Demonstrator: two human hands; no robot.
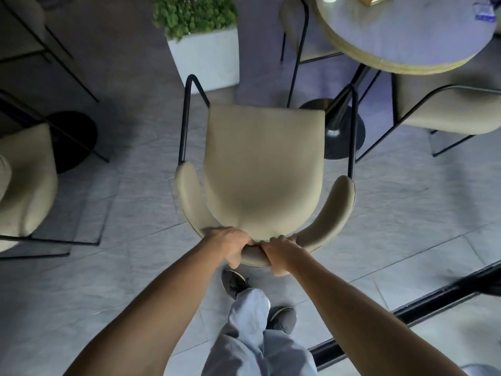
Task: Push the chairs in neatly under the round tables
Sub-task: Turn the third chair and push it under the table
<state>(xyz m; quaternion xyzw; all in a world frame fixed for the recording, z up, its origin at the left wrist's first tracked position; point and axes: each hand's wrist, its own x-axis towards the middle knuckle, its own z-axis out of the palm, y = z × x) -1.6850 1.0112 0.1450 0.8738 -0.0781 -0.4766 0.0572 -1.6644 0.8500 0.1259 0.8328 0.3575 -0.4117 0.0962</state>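
A beige padded chair point(264, 169) with a black metal frame stands in front of me on the tiled floor, its seat facing away from me. My left hand point(230, 245) and my right hand point(282, 252) both grip the top of its curved backrest, side by side. The round table point(401, 36) is at the upper right, and its black pedestal base point(339, 128) sits just right of the chair's front legs. The chair is left of the table, not under it.
Two more beige chairs stand at that table, one behind point(298, 25) and one at the right point(447, 109). A white planter with a green shrub point(206, 55) is straight ahead. Another chair point(24, 180) and a table base point(73, 139) are at the left. A dark floor track point(433, 305) runs at the lower right.
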